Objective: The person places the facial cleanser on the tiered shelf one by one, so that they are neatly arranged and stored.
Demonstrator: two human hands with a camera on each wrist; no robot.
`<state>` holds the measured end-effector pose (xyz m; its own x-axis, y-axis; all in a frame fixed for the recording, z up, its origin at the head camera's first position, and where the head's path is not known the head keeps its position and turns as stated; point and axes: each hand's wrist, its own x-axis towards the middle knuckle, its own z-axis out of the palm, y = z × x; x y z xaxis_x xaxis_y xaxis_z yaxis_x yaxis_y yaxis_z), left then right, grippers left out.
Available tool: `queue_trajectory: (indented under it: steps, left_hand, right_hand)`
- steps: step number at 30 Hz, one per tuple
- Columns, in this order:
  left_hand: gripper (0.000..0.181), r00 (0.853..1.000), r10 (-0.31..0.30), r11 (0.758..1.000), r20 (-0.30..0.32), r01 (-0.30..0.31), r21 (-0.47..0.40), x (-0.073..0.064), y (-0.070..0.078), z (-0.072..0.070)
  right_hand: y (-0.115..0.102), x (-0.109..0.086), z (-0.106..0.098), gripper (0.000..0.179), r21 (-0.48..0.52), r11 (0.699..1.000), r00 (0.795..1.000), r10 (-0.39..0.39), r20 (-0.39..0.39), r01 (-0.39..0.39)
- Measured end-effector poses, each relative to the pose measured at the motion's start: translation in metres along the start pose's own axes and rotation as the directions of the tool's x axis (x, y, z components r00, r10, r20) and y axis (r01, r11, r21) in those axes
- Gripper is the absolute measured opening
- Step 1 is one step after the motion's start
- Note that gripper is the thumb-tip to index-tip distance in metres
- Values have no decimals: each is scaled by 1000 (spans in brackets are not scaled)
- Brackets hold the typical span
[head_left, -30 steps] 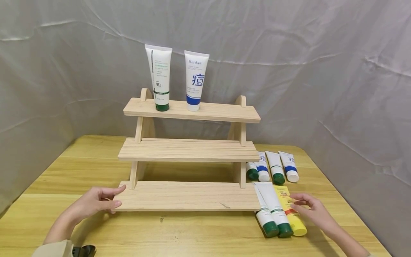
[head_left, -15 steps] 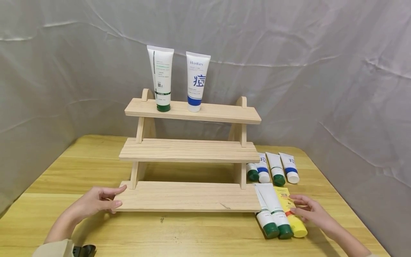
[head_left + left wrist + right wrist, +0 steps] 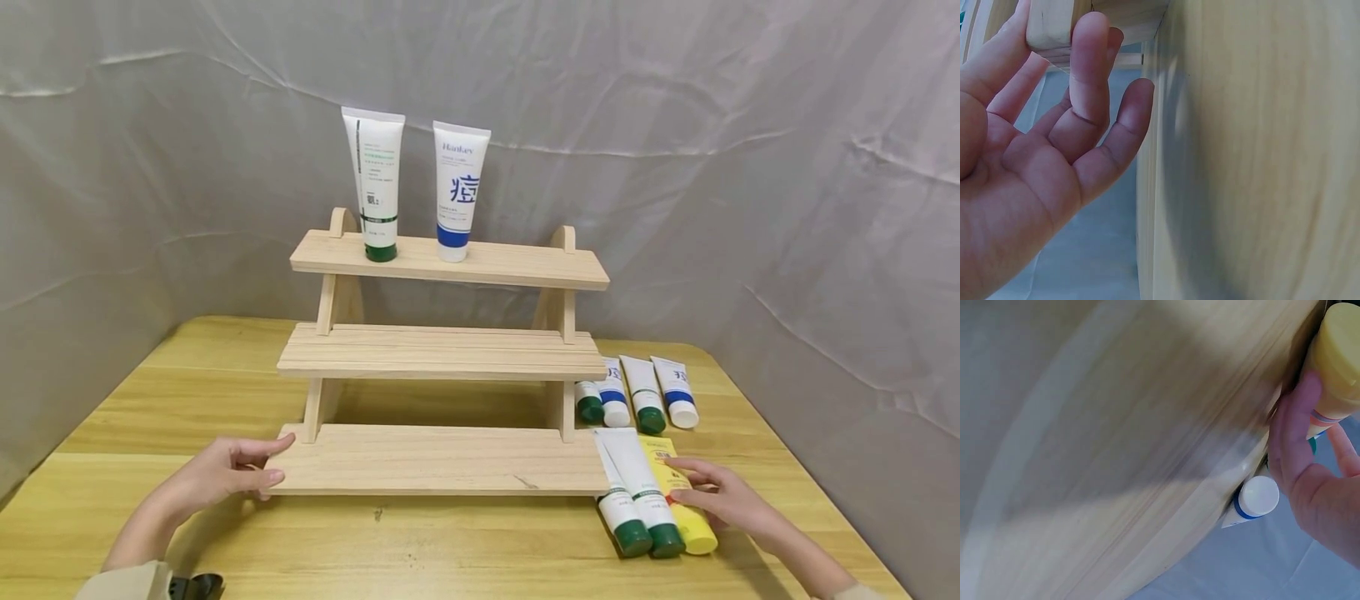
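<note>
A three-tier wooden display stand (image 3: pixel 450 458) stands on the table. My left hand (image 3: pixel 213 477) holds the left end of its bottom shelf, the thumb at the shelf's edge and fingers curled at the end in the left wrist view. At the right, my right hand (image 3: pixel 731 502) pinches a yellow squeeze tube (image 3: pixel 696 529) lying flat; its fingers lie along the tube's side in the right wrist view. Two white tubes with green caps (image 3: pixel 651 492) lie left of the yellow one, against the stand. On the top shelf stand a green-capped white tube (image 3: pixel 378 183) and a blue-banded white tube (image 3: pixel 459 187).
Several more tubes lie in a row behind, including a green-capped one (image 3: pixel 643 396) and a blue-banded one (image 3: pixel 677 392). The wooden table (image 3: pixel 420 554) meets a grey cloth backdrop (image 3: pixel 675 183) at its back and sides.
My right hand has shifted slightly left and further onto the yellow tube. My left hand keeps its hold on the stand, and the tubes stay put.
</note>
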<state>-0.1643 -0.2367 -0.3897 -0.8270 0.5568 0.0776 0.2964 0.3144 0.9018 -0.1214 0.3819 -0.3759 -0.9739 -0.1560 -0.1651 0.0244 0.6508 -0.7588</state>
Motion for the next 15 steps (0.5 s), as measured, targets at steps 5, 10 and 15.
queue_trajectory:
  steps: [5, 10, 15]
  left_hand:
    - [50, 1000, -6, 1000, -5, 6, -1, 0, -1, 0]
    - [50, 1000, -8, 1000, -6, 8, -5, -1, 0, 0]
    - [50, 1000, -11, 1000, -4, 10, -16, -1, -1, 0]
  right_hand:
    - [-3, -1, 0, 60, 53, 996, 998, 69, 6, -69]
    - [-3, 0, -1, 61, 122, 984, 992, 127, 25, -129]
    - [-1, 2, -5, 62, 180, 970, 987, 152, 61, -161]
